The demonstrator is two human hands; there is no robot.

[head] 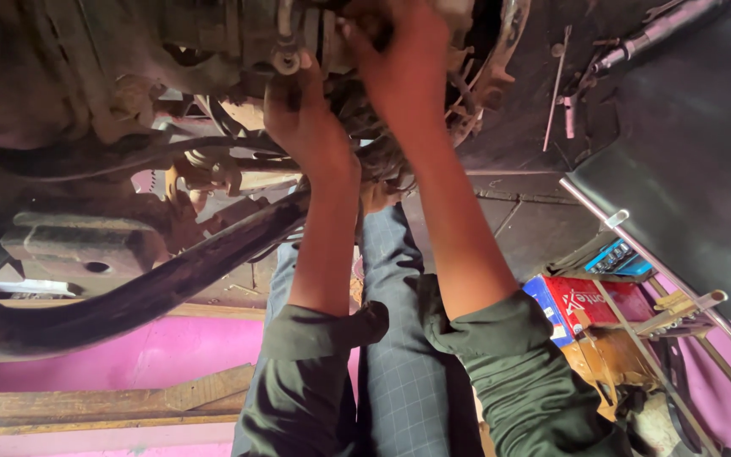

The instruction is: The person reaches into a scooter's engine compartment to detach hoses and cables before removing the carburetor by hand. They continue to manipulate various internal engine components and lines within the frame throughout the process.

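Head view: both hands, left (302, 118) and right (399, 63), fingers curled onto the greasy wheel hub assembly (332, 42) directly overhead.

A dark floor (687, 144) lies right of the pink sheet (154, 351); 1 wooden plank (103, 404) crosses that sheet's lower edge, in dim, warm light.

Tight gaps, apparently, between brake assembly (315, 34) and dark suspension arm (171, 279) below.
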